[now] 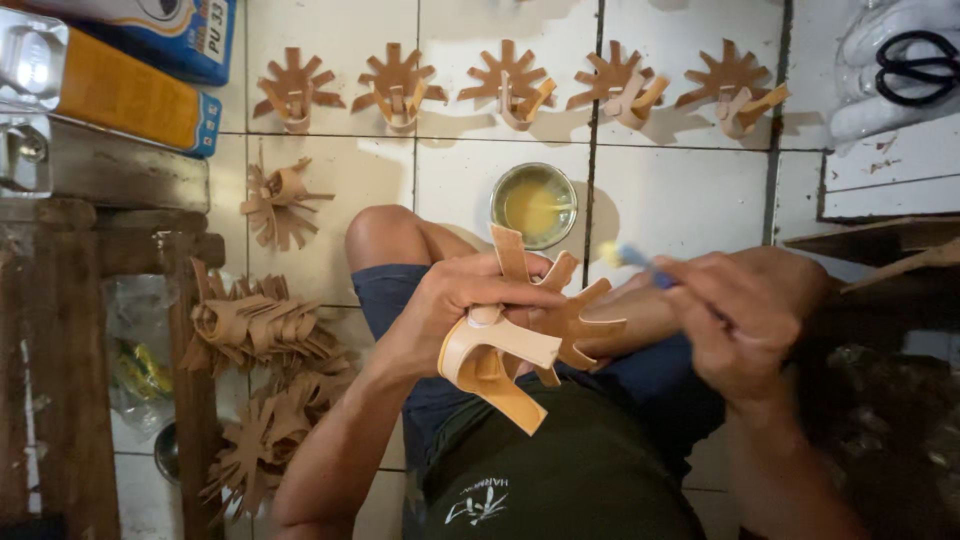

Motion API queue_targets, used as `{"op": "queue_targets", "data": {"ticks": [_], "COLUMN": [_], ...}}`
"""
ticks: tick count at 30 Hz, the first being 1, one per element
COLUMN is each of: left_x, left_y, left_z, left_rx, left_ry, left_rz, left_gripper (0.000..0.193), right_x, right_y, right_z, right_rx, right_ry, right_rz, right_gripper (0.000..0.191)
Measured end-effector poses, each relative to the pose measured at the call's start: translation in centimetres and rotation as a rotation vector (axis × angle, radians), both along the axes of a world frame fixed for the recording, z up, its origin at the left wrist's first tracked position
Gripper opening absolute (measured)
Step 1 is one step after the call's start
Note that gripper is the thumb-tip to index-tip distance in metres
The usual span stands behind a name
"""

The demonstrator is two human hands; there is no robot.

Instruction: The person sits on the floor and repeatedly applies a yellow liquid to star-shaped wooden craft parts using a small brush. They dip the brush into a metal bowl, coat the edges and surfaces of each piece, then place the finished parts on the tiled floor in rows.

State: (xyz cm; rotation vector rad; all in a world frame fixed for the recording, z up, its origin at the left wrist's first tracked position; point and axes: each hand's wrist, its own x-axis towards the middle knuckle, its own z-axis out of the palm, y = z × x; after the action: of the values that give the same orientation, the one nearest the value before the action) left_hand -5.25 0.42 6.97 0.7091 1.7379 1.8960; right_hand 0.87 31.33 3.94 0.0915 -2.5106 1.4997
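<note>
From where I watch, the far left holds a wooden bench with an orange box and a blue box above it. Beside the bench a heap of tan leather cutouts lies on the white tiled floor, with one single cutout above the heap. Along the top, a row of five cutouts lies spread out, well apart from each other.

My left hand sits over the lap, fingers clamped around the leather piece, thumb pressed on its looped strap. The piece is held in the air above my knees, its tabs fanning toward the right.

Just beyond it on the floor stands a small bowl of yellowish glue. My right hand has its fingers pinched together on a small brush, whose pale tip hovers near the upper tabs of the piece and looks apart from them.

I judge the step in hand to be spreading glue on the tabs. The next move, I think, calls for a steady grip from the left hand and a light stroke along each tab, without smearing the strap.

At the far right, black scissors rest on a white bag.
</note>
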Motion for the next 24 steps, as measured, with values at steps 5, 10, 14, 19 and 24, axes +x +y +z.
{"op": "queue_targets", "data": {"ticks": [5,10,14,19,24], "left_x": [0.5,0.3,0.5,0.9,1.5], "left_y": [-0.4,-0.3,0.1,-0.9,0.0], "left_z": [1.2,1.2,0.4,-0.8,-1.3], "left_rx": [-0.102,-0.144,-0.106,-0.017,0.241], "left_ry": [0.108,0.262,0.185,-0.114,-0.081], "left_rz": [0.044,0.066,0.062,0.171,0.144], "left_gripper": [0.043,0.039,0.027,0.034,0.021], "right_x": [-2.2,-1.7,-2.8,-2.2,-0.9], "right_y": [-3.2,-3.3,-2.7,-1.2,-2.3], "right_z": [3.3,4.1,2.7,2.5,2.5], "right_rx": [0.026,0.049,0.263,0.187,-0.029], "right_ry": [0.084,0.093,0.101,0.143,0.164], "right_rz": [0.234,0.190,0.156,-0.031,0.127], "right_gripper": [0.024,0.022,0.019,0.018,0.021]}}
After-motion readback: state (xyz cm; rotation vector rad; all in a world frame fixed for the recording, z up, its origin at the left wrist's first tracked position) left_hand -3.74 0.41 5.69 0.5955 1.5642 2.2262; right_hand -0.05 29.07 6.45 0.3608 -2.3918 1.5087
